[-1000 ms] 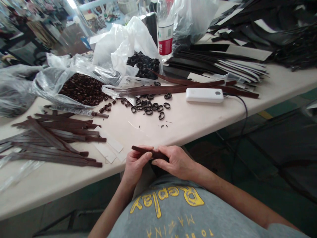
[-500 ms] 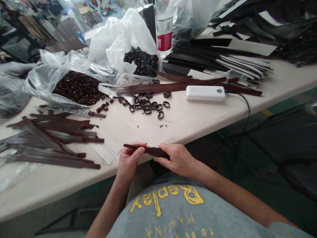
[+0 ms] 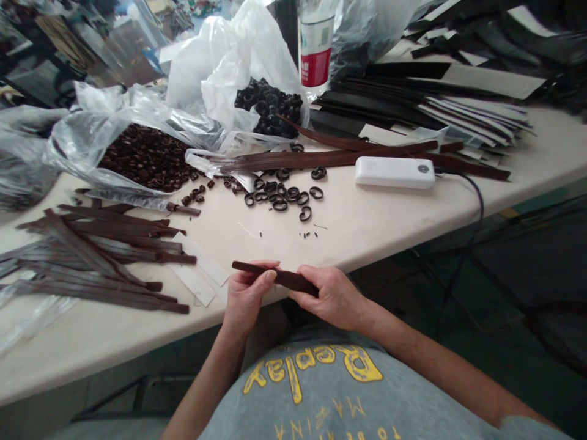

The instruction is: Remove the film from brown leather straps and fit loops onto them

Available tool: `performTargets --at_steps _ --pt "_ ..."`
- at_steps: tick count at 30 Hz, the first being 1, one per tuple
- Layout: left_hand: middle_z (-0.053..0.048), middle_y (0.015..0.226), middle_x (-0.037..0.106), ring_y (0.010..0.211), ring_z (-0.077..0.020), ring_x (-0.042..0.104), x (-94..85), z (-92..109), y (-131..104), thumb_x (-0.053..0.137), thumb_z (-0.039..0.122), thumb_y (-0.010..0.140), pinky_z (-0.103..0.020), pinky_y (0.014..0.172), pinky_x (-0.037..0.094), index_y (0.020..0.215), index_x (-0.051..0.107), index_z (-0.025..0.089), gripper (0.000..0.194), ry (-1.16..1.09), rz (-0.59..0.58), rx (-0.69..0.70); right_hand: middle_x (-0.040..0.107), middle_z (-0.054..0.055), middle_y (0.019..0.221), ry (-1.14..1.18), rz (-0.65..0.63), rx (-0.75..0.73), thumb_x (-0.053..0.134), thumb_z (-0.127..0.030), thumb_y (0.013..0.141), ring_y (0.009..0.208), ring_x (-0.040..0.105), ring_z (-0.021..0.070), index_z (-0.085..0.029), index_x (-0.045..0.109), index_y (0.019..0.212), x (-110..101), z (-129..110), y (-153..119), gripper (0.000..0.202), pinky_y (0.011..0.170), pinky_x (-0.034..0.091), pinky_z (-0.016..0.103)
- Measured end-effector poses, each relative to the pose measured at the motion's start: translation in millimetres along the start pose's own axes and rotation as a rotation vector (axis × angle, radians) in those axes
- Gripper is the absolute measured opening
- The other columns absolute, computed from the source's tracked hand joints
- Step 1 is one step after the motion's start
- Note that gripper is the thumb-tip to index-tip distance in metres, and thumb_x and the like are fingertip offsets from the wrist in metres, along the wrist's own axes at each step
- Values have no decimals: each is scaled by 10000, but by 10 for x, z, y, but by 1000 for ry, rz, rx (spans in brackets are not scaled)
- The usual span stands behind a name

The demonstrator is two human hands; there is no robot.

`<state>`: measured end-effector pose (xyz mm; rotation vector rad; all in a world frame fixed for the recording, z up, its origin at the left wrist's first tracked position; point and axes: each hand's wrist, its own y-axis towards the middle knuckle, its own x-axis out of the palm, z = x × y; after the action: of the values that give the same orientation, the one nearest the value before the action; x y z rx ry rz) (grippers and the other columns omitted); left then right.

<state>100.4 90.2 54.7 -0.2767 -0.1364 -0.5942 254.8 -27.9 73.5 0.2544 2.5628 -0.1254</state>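
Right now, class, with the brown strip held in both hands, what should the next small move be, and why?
Probably have the right hand draw the strip gently taut: the left hand pinches it near its narrow end, and the right holds the wider part.

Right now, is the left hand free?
No, the left hand pinches a brown strip near its narrow end, while the right hand holds its wider part.
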Motion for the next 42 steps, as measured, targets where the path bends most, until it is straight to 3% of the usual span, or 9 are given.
performTargets --at_steps 8,12,18,23,29,34,38,42 --pt "-46 768 768 694 -144 671 18 22 -8 865 339 662 -222 663 524 849 796 178 256 35 -23 -25 545 -38 649 15 -17 -20 612 -218 838 572 463 108 -191 525 749 30 -68 -11 127 556 295 227" --pt "-20 650 728 570 -103 619 41 41 -33 854 348 677 -196 578 499 853 796 169 258 -39 -21 -43 577 -36 656 3 5 -2 649 -249 845 572 494 114 -191 559 791 19 -91 -33 120 551 305 224" --pt "-5 593 698 519 -90 591 117 130 -131 855 384 665 -180 534 478 829 793 172 275 -87 60 -39 702 39 799 -210 28 -90 659 -375 904 697 625 180 -180 601 910 -1 -117 -52 203 599 339 256" --pt "-14 634 714 525 -97 597 158 227 -224 874 423 621 -202 552 500 842 801 192 328 -144 17 -73 735 101 837 -325 -46 -51 569 -445 968 697 661 218 -141 617 959 -4 -160 -70 308 590 342 279" --pt "-40 697 741 595 -140 643 32 193 -264 904 352 583 -246 611 534 881 805 194 351 -99 -125 -100 707 52 845 -110 -210 -124 504 -336 1006 736 626 179 -165 634 947 -111 -221 -114 223 643 383 257" --pt "-43 756 733 643 -145 630 -38 219 -300 921 296 549 -224 599 512 826 803 194 318 46 -200 -26 520 -35 667 161 -428 -186 442 -261 1002 586 460 104 -171 553 774 -184 -227 -146 269 571 350 222" --pt "-55 742 727 658 -161 631 3 296 -332 913 287 556 -228 587 516 807 805 194 289 138 -239 -4 460 -47 666 272 -472 -190 422 -233 986 585 418 95 -173 524 758 -196 -231 -164 256 553 345 212" --pt "-55 726 739 641 -173 656 90 312 -360 907 265 557 -242 576 541 771 800 199 249 124 -291 -41 472 -44 645 216 -473 -188 419 -232 983 557 409 95 -160 578 787 -184 -251 -182 262 553 337 225"
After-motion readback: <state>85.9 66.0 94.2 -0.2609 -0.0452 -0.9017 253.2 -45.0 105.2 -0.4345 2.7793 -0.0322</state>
